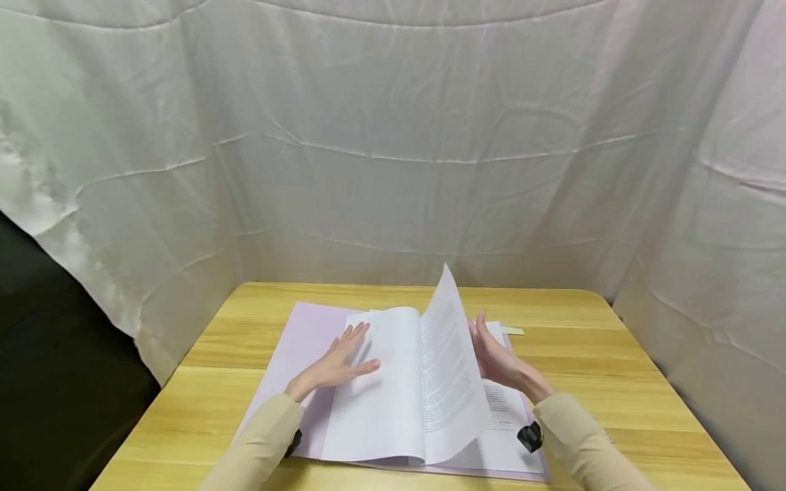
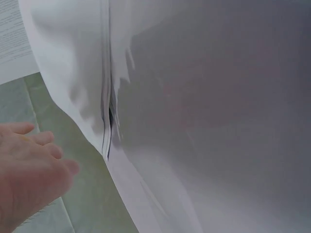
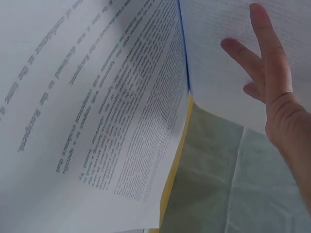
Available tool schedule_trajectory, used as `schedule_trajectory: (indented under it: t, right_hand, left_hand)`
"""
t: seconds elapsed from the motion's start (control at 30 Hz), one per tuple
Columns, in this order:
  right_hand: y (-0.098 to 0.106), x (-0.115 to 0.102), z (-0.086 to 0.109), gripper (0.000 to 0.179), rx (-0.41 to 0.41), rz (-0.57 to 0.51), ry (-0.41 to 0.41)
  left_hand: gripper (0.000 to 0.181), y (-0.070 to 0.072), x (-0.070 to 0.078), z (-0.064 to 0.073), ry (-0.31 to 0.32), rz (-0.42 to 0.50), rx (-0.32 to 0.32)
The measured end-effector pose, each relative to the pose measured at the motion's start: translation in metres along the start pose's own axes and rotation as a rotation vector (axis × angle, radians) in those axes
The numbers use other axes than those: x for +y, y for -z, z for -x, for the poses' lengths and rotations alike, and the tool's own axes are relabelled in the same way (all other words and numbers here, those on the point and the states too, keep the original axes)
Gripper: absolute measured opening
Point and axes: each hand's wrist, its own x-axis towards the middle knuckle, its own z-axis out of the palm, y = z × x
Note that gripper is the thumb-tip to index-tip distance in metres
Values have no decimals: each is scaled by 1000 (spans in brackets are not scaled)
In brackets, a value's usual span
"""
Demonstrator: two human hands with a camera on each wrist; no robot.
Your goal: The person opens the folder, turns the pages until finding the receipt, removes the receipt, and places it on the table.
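Observation:
A lilac folder (image 1: pixel 313 327) lies spread on the table with a thick set of printed sheets in it. My left hand (image 1: pixel 338 363) is over the white turned pages (image 1: pixel 389 389) on the left side, fingers straight and spread. One printed page (image 1: pixel 451 368) stands up from the middle, its top corner pointing upward. Behind that page is my right hand (image 1: pixel 497 358), its fingertips partly hidden. In the right wrist view the right hand (image 3: pixel 274 77) has its fingers extended against a sheet (image 3: pixel 209 58). Printed sheets (image 1: pixel 506 416) lie flat beneath, on the right side.
A pale tab (image 1: pixel 513 331) sticks out past the folder's right edge. The wooden table (image 1: pixel 614 382) reaches beyond the folder on both sides. Grey-white cloth (image 1: pixel 405 136) hangs behind and at the sides, with something black (image 1: pixel 55 368) at the far left. Both wrists carry small dark devices.

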Motion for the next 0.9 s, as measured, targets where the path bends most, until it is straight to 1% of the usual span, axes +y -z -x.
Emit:
schedule_trajectory:
  t: [0.1, 0.23, 0.37, 0.47, 0.6, 0.73, 0.9]
  right_hand:
    - [-2, -1, -3, 70, -8, -32, 15]
    - [-5, -2, -5, 73, 3, -40, 5]
    - [-7, -3, -7, 70, 19, -12, -11]
    - [-9, -4, -8, 67, 14, 4, -9]
    - [-12, -4, -9, 67, 11, -11, -10]
    - [-11, -4, -9, 67, 0, -44, -1]
    - [-11, -2, -10, 69, -7, -40, -2]
  left_hand:
    - [93, 2, 2, 0, -5, 28, 0]
    - [92, 4, 6, -1, -10, 74, -1]
    - [91, 6, 10, -2, -6, 126, -5]
    - [89, 7, 14, -3, 2, 164, -6]
    - [86, 8, 20, -4, 18, 203, -5]
    - [83, 9, 25, -4, 5, 238, -1]
    - [79, 10, 30, -5, -28, 315, -19]
